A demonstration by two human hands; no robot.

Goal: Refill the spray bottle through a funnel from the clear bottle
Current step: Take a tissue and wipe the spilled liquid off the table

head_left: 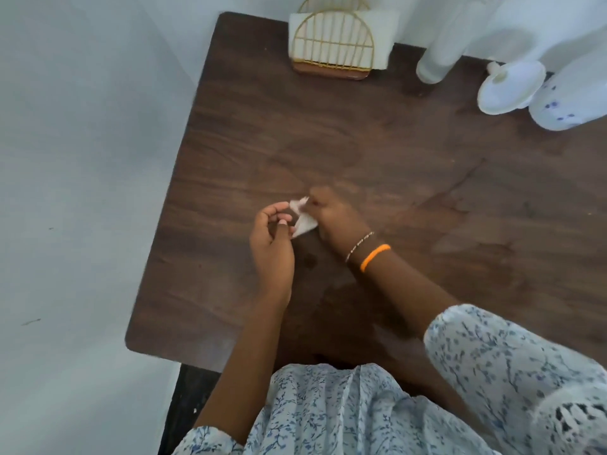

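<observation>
Both forearms are reaching out over the dark wood worktop (pixel 394 165), hands meeting near its middle. The right hand (pixel 331 218) is lying knuckles-up, blurred, with its grip pinching a small crumpled white tissue (pixel 303 221) against the surface. Two bracelets, one beaded and one orange (pixel 375 256), are sitting on the right wrist. The left hand (pixel 272 247) is hovering just beside the tissue, fingers curled loosely, thumb and forefinger apart; its grip is half open and holding nothing, fingertips near the tissue edge. The task items are standing well apart at the far right corner: clear bottle (pixel 440 57), white funnel (pixel 510 87) lying tilted beside it, and spray bottle (pixel 571 96), partly cut off. A gold wire napkin holder (pixel 331 44) is standing at the far edge.
</observation>
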